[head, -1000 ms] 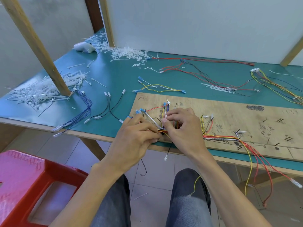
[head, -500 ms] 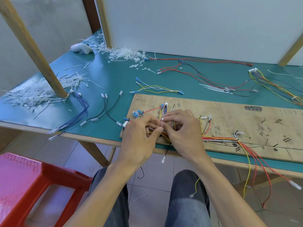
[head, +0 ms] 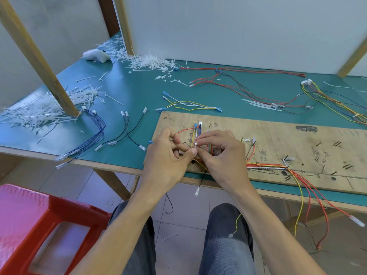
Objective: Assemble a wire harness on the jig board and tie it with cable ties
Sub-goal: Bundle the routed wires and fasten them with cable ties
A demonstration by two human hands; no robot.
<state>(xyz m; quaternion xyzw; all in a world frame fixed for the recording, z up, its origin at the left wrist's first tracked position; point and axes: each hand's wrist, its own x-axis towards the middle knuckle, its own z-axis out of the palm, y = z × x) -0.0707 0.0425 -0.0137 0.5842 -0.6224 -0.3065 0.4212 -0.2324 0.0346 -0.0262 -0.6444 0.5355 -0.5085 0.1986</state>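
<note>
Your left hand (head: 166,157) and right hand (head: 224,155) each pinch their grip on the white cable tie (head: 195,145) at the wire bundle (head: 264,166), over the left end of the jig board (head: 278,133) on the bench (head: 139,90).

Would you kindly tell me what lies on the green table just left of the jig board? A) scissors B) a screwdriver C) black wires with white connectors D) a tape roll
C: black wires with white connectors lie on the green table just left of the jig board.
</note>
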